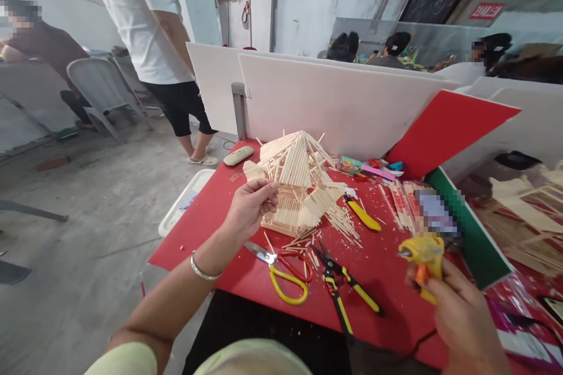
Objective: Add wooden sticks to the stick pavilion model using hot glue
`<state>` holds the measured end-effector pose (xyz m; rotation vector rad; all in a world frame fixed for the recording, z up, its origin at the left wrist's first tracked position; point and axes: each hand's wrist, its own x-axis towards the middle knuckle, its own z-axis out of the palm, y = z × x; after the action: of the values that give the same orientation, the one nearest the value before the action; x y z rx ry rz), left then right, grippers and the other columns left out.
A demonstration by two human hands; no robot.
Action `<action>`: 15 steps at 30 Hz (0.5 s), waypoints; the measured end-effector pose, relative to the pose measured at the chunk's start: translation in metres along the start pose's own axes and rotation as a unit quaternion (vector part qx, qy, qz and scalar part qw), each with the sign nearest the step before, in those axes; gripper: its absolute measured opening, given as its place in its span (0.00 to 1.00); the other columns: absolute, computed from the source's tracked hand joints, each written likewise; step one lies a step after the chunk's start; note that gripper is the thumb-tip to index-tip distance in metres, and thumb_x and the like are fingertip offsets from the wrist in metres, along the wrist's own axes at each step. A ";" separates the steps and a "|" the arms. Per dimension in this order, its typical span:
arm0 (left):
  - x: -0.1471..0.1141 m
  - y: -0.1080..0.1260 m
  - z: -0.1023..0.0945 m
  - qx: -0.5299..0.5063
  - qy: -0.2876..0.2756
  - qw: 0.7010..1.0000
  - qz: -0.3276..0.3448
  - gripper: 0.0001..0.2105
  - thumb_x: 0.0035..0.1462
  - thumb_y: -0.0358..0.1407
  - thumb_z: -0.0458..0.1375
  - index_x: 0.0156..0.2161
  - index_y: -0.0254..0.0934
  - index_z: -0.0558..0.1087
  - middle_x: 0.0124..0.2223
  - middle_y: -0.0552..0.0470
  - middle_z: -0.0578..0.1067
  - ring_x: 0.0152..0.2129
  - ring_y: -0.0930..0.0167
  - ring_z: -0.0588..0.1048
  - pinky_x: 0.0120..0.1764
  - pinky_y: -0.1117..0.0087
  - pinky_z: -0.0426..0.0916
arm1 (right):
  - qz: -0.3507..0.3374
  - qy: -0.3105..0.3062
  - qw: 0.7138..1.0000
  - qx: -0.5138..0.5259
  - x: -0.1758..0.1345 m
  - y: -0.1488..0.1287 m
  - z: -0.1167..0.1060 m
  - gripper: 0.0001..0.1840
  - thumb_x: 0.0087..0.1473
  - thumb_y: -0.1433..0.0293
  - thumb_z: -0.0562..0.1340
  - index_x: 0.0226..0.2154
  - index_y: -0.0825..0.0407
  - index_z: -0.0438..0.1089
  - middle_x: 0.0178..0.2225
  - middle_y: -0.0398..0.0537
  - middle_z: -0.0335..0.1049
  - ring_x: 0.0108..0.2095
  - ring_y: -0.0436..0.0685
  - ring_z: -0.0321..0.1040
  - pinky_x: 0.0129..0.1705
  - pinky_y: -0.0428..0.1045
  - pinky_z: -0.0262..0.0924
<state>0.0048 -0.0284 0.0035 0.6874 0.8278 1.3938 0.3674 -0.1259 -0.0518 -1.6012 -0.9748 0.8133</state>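
Note:
My right hand (457, 299) is wrapped round a yellow hot glue gun (424, 255), raised over the table's right side with its nozzle pointing left. My left hand (250, 208) is pinched closed at the left edge of a house model (294, 170) built of thin wooden sticks, with a pointed roof. What lies between thumb and forefinger is too small to make out. Loose sticks (343, 222) are strewn to the right of the model. In front of it lie scissors (288, 272) with red and yellow handles, and black-and-yellow pliers (343, 287).
Yellow-handled cutters (363, 214) and bundled sticks (400, 205) lie on the red table (197, 234). An oval case (238, 155) sits at the back left. White boards (325, 99) and a green panel (470, 228) border the table. A person (153, 29) stands beyond the left corner.

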 end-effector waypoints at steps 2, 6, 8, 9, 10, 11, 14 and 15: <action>0.004 0.000 -0.001 -0.010 -0.002 1.000 -0.013 0.13 0.43 0.34 0.72 0.31 0.31 0.73 0.22 0.55 0.72 0.16 0.79 0.70 0.19 0.80 0.66 | -0.031 -0.052 0.996 0.065 0.003 -0.017 0.010 0.12 0.41 0.64 0.66 0.32 0.48 0.69 0.28 0.40 0.68 0.29 0.51 0.64 0.30 0.45 0.64; 0.010 0.001 0.001 -0.034 -0.007 0.998 -0.043 0.13 0.42 0.32 0.72 0.31 0.31 0.73 0.21 0.57 0.70 0.17 0.80 0.69 0.19 0.81 0.66 | -0.090 -0.109 0.990 0.019 0.006 -0.059 0.034 0.17 0.41 0.58 0.68 0.33 0.48 0.69 0.28 0.43 0.68 0.27 0.53 0.65 0.28 0.47 0.66; 0.011 0.003 0.002 -0.039 -0.003 0.998 -0.053 0.13 0.42 0.31 0.72 0.30 0.31 0.72 0.21 0.57 0.70 0.16 0.80 0.68 0.18 0.81 0.65 | -0.138 -0.095 0.985 -0.047 0.002 -0.084 0.049 0.21 0.43 0.55 0.68 0.37 0.48 0.69 0.30 0.43 0.68 0.28 0.52 0.65 0.28 0.47 0.65; 0.012 0.004 0.003 -0.040 -0.002 0.998 -0.056 0.13 0.41 0.31 0.72 0.29 0.31 0.72 0.21 0.56 0.70 0.16 0.80 0.68 0.18 0.81 0.65 | -0.156 -0.093 0.979 -0.094 -0.001 -0.095 0.057 0.22 0.44 0.54 0.68 0.39 0.48 0.68 0.31 0.43 0.69 0.29 0.52 0.65 0.29 0.46 0.64; 0.013 0.005 0.003 -0.040 -0.002 0.998 -0.056 0.13 0.41 0.30 0.72 0.29 0.31 0.72 0.22 0.56 0.71 0.16 0.80 0.68 0.18 0.81 0.64 | -0.179 -0.065 0.972 -0.137 -0.004 -0.106 0.065 0.22 0.44 0.53 0.68 0.37 0.48 0.68 0.29 0.43 0.68 0.28 0.52 0.65 0.27 0.46 0.62; 0.014 0.005 0.002 -0.037 -0.005 0.998 -0.055 0.12 0.42 0.30 0.72 0.29 0.31 0.72 0.22 0.56 0.71 0.16 0.80 0.69 0.17 0.81 0.64 | -0.202 -0.034 0.963 -0.175 -0.005 -0.115 0.072 0.23 0.43 0.51 0.68 0.35 0.48 0.68 0.27 0.42 0.67 0.26 0.51 0.64 0.25 0.45 0.60; 0.018 0.007 -0.002 -0.012 -0.017 0.998 -0.063 0.12 0.42 0.32 0.72 0.29 0.32 0.73 0.22 0.56 0.71 0.16 0.79 0.70 0.16 0.80 0.63 | -0.267 0.048 0.930 -0.249 -0.007 -0.134 0.091 0.25 0.41 0.46 0.68 0.30 0.49 0.66 0.22 0.40 0.65 0.21 0.50 0.62 0.21 0.45 0.54; 0.020 0.008 -0.003 0.000 -0.020 0.997 -0.070 0.12 0.42 0.32 0.72 0.30 0.32 0.73 0.22 0.55 0.71 0.16 0.79 0.70 0.15 0.80 0.63 | -0.283 0.060 0.919 -0.270 -0.006 -0.138 0.096 0.26 0.41 0.45 0.67 0.29 0.49 0.65 0.21 0.39 0.64 0.20 0.50 0.61 0.21 0.46 0.53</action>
<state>-0.0025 -0.0081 0.0062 0.6432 0.8292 1.2516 0.2543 -0.0741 0.0613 -1.6548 -1.5613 0.0356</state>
